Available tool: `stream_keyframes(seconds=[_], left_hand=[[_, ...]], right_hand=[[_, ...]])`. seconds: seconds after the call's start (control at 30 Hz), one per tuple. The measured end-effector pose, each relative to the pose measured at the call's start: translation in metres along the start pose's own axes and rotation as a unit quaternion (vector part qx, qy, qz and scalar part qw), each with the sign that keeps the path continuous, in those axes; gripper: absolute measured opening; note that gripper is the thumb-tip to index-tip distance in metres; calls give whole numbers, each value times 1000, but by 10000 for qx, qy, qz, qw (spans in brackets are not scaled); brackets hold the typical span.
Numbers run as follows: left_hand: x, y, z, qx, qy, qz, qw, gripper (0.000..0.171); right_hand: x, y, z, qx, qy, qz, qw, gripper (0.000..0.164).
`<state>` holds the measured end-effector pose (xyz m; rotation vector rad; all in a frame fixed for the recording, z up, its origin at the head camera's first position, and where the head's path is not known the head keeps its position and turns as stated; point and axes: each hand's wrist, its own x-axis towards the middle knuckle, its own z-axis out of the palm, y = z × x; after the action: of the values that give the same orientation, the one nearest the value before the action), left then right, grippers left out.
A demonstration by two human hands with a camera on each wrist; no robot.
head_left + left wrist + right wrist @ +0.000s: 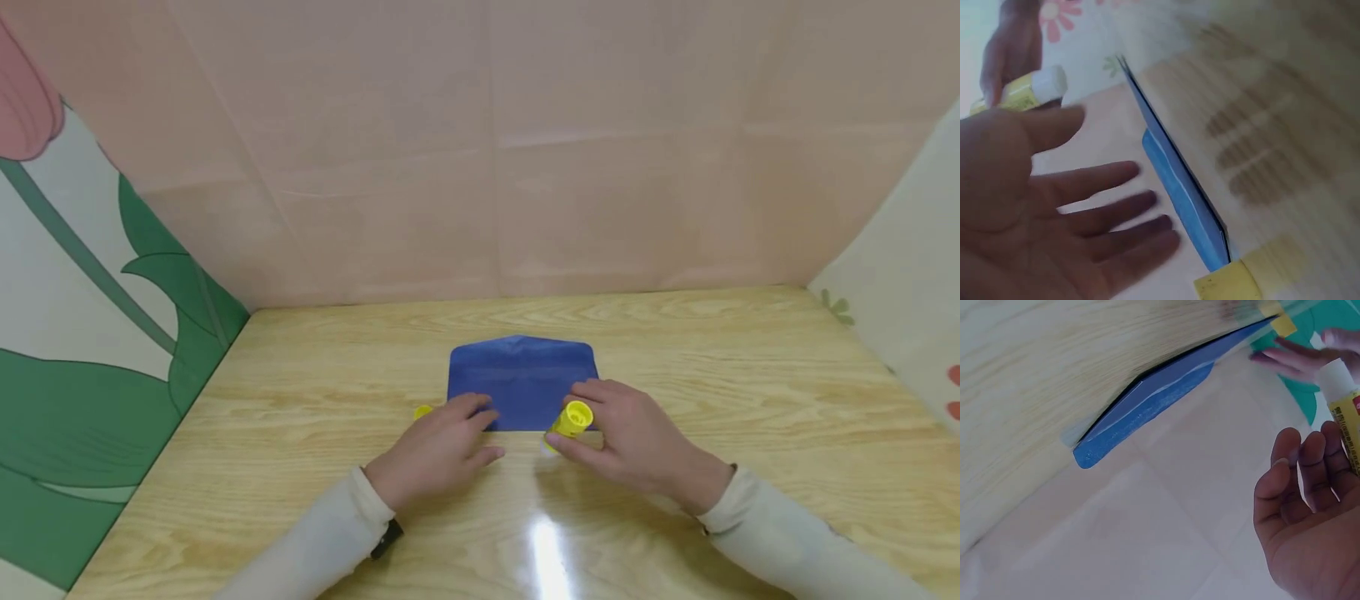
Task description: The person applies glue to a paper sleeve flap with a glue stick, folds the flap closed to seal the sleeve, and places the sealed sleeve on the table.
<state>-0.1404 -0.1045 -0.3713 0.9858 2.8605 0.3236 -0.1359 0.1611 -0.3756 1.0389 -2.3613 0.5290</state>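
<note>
A yellow glue stick (574, 418) is gripped between the thumb and fingers of my right hand (641, 437), tilted over the near right edge of a blue envelope (521, 375). Its white end (1335, 376) points down toward the table. The envelope lies with its flap spread toward the far side. My left hand (438, 454) hovers by the envelope's near left corner, fingers spread and holding nothing, as its palm (997, 181) in the left wrist view shows. Just beyond that hand, a small yellow cap (422, 412) stands on the table, partly hidden by it.
The wooden table (300, 367) reaches back to a pinkish wall covering (480, 167). A panel with green leaves (67, 417) borders the left side, and a pale panel (907, 275) the right. A bright light reflection (550, 554) lies on the tabletop in front.
</note>
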Motion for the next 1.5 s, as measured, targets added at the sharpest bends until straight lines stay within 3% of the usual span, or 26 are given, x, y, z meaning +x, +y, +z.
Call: stream_keyframes(seconds=[0.17,0.33,0.77,1.03,1.13,1.3,1.5], left_hand=[[2,-2,0,-81,-862,-576,9946,64],[-1,0,2,-111,-1142,-568,9918,63],[-19,16,8,393,-1131,-18,9928,60],[-35,23,12,424,-1166,-112,9922,59],[-41,26,13,584,-1134,-9,9918,58],[-45,31,11,789,-1102,117,9907,57],[-45,32,12,926,-957,232,9908,58]], right_hand=[[0,0,-1,42,9,-27,10000,27],[2,-1,-1,-80,-154,52,9998,29],[10,-3,0,-114,-256,87,9996,32],[14,-4,0,-206,-282,169,9992,34],[17,-6,2,-45,-286,175,9994,31],[32,-17,1,147,-783,406,9960,27],[68,-32,3,149,-1952,848,9770,35]])
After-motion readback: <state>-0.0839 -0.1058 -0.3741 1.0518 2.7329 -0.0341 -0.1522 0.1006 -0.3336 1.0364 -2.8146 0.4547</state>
